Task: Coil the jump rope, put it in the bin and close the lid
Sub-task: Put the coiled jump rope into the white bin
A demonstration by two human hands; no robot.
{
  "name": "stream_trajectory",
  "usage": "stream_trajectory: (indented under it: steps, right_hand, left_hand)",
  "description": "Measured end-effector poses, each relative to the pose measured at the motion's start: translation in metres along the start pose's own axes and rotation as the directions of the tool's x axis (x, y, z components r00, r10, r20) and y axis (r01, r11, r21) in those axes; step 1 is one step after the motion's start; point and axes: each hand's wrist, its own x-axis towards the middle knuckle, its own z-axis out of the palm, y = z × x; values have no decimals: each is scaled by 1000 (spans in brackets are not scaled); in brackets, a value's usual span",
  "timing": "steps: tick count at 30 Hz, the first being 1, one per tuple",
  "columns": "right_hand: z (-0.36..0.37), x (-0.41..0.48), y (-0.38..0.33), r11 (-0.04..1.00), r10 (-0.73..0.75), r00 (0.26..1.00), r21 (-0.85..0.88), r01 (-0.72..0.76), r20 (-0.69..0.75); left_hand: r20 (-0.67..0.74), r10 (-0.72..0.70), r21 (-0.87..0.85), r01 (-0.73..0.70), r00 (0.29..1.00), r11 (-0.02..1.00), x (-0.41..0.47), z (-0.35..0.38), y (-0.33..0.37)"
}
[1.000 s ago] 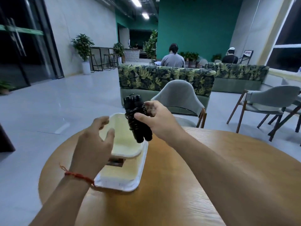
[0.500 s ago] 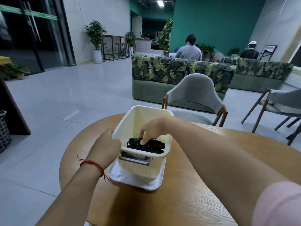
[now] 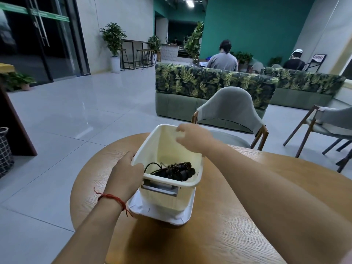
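Note:
A cream plastic bin (image 3: 163,141) stands open on its white lid (image 3: 182,219), which lies flat under it on the round wooden table. The coiled black jump rope (image 3: 174,171) lies at the bottom of the bin, handles side by side. My left hand (image 3: 124,177) grips the bin's near left rim and wall. My right hand (image 3: 192,137) hovers at the far rim, fingers spread and slightly blurred, holding nothing; whether it touches the rim is unclear.
The wooden table (image 3: 238,225) reaches right and toward me. A grey chair (image 3: 228,113) stands just behind the bin, another chair (image 3: 323,128) at the right. Leaf-patterned sofas and seated people are farther back. A wire basket (image 3: 4,149) sits at the left edge.
My right hand lowered the coiled rope into the bin, released it and rose to the far rim. My left hand moved from the bin's inside to its near left rim.

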Motion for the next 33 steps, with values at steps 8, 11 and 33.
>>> stream_trajectory:
  steps: [8, 11, 33]
  right_hand:
    - [13, -53, 41, 245, 499, 731, 733, -634, 466]
    - [-1, -75, 47, 200, 455, 737, 749, -631, 499]
    - [-41, -233, 119, -444, 761, 496, 893, -74, 419]
  left_hand:
    - [-59, 71, -28, -73, 996, 997, -10, 8, 9]
    - [-50, 167, -11, -168, 985, 986, -16, 13, 21]
    - [372, 161, 676, -385, 914, 629, -51, 134, -50]
